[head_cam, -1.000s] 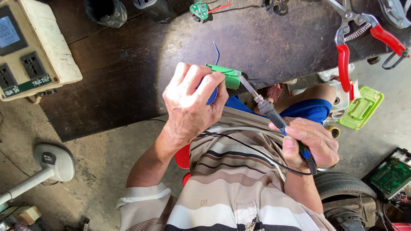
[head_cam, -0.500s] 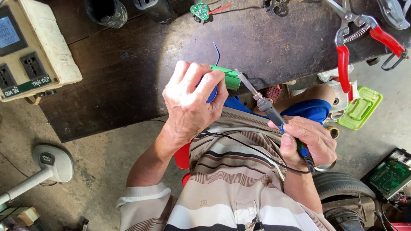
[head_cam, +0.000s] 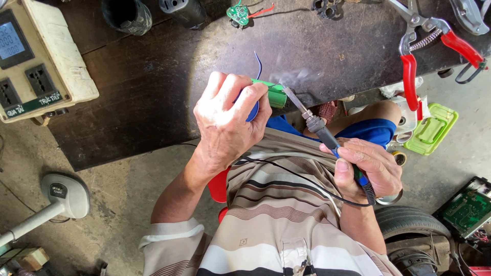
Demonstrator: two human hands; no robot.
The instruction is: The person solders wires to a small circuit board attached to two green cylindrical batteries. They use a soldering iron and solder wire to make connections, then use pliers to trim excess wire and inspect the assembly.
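My left hand [head_cam: 227, 120] is closed around a green and blue cylindrical part [head_cam: 273, 94] at the front edge of the dark workbench [head_cam: 153, 87]; a thin blue wire [head_cam: 258, 64] sticks up from it. My right hand [head_cam: 365, 168] grips a soldering iron [head_cam: 317, 122] by its blue handle. The iron's metal tip touches the green end of the part, and a wisp of smoke rises there. The iron's black cord [head_cam: 296, 176] loops across my striped shirt.
On the bench: a beige socket box with a display [head_cam: 38, 61] at left, red-handled pliers [head_cam: 424, 46] at right, a small green circuit board [head_cam: 238, 13] at the back. On the floor: a grey stand base [head_cam: 64, 194], a green lid [head_cam: 432, 130], a tyre [head_cam: 409, 222], a green board [head_cam: 468, 209].
The soldering iron tip has moved a little closer onto the green end of the part, and smoke now shows above it. My left hand holds almost still.
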